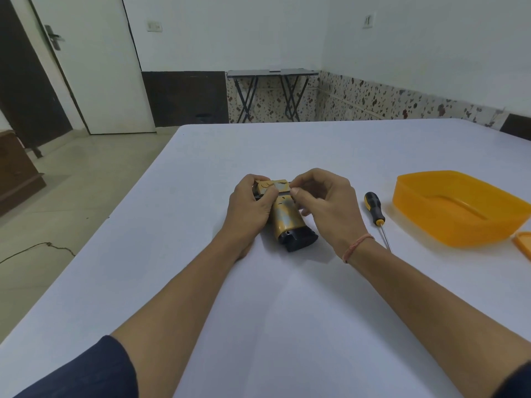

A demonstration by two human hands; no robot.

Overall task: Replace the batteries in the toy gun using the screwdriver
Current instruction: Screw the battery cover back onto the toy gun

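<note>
both hands, left hand (249,205) and right hand (321,202), grip the toy gun (287,222), while the screwdriver (377,215) lies just right of the right hand, shaft pointing near.

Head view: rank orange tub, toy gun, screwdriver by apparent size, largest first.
1. orange tub
2. toy gun, partly covered, so full extent unclear
3. screwdriver, about as long as the gun but much thinner; 2 versus 3 is close

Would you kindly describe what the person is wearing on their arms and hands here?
Both arms wear dark navy sleeves, the left sleeve and right sleeve ending near the elbows, so the forearms are bare. The left hand and right hand have no gloves, and no rings show. A thin pinkish-orange thread band circles the right wrist.
</note>
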